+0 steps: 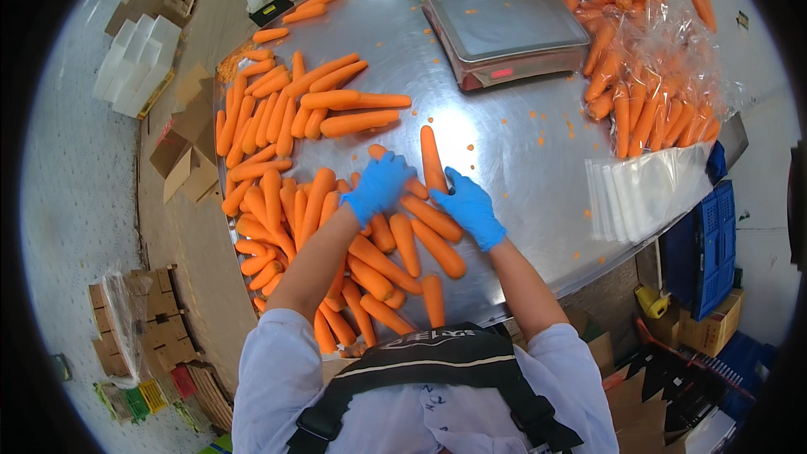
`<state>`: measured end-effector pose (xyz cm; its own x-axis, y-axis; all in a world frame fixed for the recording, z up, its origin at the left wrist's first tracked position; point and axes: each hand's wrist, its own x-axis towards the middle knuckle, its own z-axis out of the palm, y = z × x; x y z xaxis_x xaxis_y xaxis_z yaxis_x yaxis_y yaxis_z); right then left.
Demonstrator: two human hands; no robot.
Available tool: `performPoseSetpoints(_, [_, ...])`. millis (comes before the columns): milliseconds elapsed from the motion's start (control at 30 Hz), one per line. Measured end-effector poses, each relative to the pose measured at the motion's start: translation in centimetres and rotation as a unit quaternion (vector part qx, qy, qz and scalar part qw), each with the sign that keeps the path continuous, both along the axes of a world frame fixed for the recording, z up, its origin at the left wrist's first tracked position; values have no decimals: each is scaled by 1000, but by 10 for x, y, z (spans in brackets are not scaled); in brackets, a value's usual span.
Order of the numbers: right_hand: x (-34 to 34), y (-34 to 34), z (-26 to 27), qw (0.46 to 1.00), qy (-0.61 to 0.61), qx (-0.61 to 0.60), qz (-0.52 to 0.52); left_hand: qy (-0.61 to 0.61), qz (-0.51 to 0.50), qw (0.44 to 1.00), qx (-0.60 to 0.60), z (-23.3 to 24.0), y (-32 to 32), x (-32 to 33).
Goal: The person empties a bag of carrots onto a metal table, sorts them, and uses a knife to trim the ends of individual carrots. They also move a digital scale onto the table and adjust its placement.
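My left hand (383, 184), in a blue glove, is closed over a carrot whose ends show on both sides of the fingers. My right hand (465, 205), gloved alike, has its thumb and fingertips at the lower end of an upright carrot (431, 154); whether it grips it I cannot tell. Just below both hands lie loose carrots (438, 247), part of a large pile (302, 208) on the left of the metal table (529, 176). More carrots (359, 123) lie in a group above my left hand.
A weighing scale (507, 25) stands at the far side. Bagged carrots (656, 94) are heaped at the right, above a stack of clear plastic bags (643, 195). Small orange scraps dot the tabletop. Cardboard boxes (189, 139) stand left of the table, a blue crate (715, 246) right.
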<state>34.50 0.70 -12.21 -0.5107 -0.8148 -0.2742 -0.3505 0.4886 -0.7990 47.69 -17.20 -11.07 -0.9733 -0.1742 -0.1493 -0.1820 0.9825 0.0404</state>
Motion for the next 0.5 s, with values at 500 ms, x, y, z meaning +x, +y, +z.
performPoseSetpoints(500, [9,55,27,911,-365,-178,-69,311,314,661,607,35,42,12])
